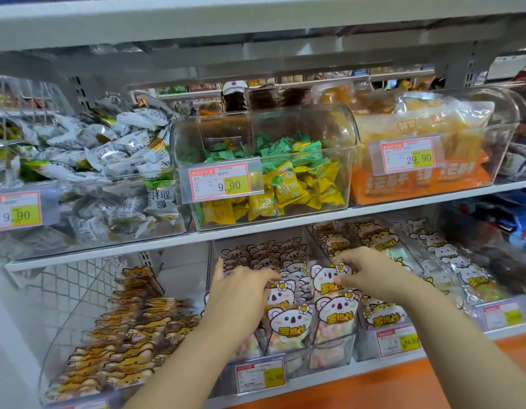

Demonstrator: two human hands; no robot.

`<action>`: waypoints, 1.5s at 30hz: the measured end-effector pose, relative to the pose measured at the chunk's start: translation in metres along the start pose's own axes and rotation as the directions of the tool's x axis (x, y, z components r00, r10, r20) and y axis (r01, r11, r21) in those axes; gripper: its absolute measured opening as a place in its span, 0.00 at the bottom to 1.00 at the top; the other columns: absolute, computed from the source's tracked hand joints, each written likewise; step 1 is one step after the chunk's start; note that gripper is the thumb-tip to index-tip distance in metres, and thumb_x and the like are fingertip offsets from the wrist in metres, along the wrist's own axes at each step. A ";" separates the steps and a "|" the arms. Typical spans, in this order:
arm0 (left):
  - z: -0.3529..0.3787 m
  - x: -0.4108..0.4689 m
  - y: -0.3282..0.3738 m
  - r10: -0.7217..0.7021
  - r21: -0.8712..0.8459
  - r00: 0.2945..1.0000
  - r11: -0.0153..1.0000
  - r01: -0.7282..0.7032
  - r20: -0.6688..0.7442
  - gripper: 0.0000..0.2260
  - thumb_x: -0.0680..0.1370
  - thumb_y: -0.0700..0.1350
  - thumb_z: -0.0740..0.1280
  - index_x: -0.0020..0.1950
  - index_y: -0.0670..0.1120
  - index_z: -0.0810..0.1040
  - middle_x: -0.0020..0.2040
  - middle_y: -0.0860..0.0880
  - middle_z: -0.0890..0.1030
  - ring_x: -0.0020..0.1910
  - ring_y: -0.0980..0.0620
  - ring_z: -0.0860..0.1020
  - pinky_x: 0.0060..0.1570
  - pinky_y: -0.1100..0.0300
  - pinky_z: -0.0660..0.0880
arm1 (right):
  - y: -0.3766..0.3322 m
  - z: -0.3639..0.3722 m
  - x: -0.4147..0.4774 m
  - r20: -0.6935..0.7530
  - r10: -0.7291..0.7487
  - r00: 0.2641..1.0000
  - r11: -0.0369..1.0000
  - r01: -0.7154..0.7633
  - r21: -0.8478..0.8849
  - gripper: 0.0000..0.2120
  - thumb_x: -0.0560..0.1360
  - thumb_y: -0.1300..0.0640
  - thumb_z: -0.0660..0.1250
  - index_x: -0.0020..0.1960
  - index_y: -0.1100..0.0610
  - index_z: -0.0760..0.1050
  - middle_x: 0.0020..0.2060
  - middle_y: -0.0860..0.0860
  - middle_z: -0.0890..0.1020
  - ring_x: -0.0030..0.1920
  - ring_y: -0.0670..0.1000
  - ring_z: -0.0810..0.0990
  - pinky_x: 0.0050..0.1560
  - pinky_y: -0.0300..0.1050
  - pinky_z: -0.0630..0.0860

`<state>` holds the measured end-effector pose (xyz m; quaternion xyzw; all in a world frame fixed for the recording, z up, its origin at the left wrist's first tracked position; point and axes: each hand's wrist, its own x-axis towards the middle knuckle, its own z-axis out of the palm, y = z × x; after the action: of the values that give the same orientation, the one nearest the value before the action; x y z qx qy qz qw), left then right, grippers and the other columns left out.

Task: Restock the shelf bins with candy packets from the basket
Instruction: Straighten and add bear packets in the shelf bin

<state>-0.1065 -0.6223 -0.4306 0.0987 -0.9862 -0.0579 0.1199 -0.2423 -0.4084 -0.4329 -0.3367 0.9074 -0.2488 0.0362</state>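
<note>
**Both hands at the middle bin on the lower shelf**

Hidden parts first. My left hand (241, 290) covers the left side of the packet row. Its fingers (264, 276) bend down over the packet tops, and I cannot tell whether they grip one or only rest there. Both forearms are cut off by the bottom edge of the frame. The packets at the back of the bin are blurred. On the price tag (260, 376) I can read only 16.80.

The koala packets (288, 323) are clear pouches of pastel sweets. Each has a white koala-face header with a yellow flower and yellow characters. They stand upright in rows from front to back inside the middle bin (329, 357), a clear box on the lower shelf. My right hand (371, 276) pinches the top of the raised packet (326, 278) between thumb and fingers (346, 258). That packet stands higher than its neighbours on the right side of the bin.

The upper shelf board (285, 228) runs close above the back of the bin, while the front half is open above. A bin of bear packets (123, 335) sits just beside it on the left, and a bin of cat packets (382, 317) just beside it on the right.
</note>
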 end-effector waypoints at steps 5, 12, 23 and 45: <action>0.002 -0.001 -0.002 0.004 -0.007 1.000 1.000 -0.004 -0.016 0.17 0.84 0.48 0.59 0.71 0.63 0.72 0.58 0.57 0.82 0.65 0.57 0.73 0.77 0.46 0.39 | -0.005 -0.010 0.003 -0.172 -0.031 0.985 0.998 0.020 -0.063 0.10 0.78 0.54 0.70 0.58 0.53 0.81 0.31 0.39 0.71 0.31 0.37 0.68 0.32 0.34 0.62; 0.007 -0.001 -0.003 0.046 0.048 0.997 0.998 -0.043 -0.062 0.17 0.85 0.46 0.59 0.70 0.63 0.73 0.59 0.58 0.81 0.66 0.57 0.72 0.76 0.46 0.35 | -0.016 -0.004 0.002 -0.139 -0.036 0.990 0.994 0.021 -0.107 0.10 0.78 0.54 0.69 0.59 0.51 0.81 0.34 0.38 0.72 0.34 0.37 0.68 0.36 0.38 0.70; 0.005 0.001 -0.003 0.110 0.065 0.991 0.992 -0.105 -0.072 0.19 0.83 0.44 0.63 0.70 0.64 0.74 0.62 0.58 0.80 0.69 0.58 0.70 0.76 0.46 0.34 | -0.024 -0.009 0.002 -0.133 -0.042 0.990 0.995 0.029 -0.095 0.07 0.77 0.55 0.70 0.55 0.52 0.83 0.31 0.41 0.72 0.34 0.38 0.70 0.34 0.37 0.66; 0.002 -0.002 -0.002 0.058 -0.019 0.998 0.998 -0.058 0.003 0.15 0.85 0.50 0.59 0.68 0.64 0.75 0.62 0.60 0.81 0.67 0.61 0.71 0.79 0.47 0.40 | -0.013 -0.003 -0.002 0.040 0.094 0.995 0.993 -0.090 -0.080 0.08 0.77 0.56 0.71 0.55 0.52 0.83 0.31 0.39 0.68 0.31 0.38 0.66 0.30 0.33 0.62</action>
<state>-0.1045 -0.6232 -0.4335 0.0686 -0.9883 -0.0641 0.1205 -0.2336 -0.4145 -0.4247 -0.3010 0.9300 -0.2038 0.0543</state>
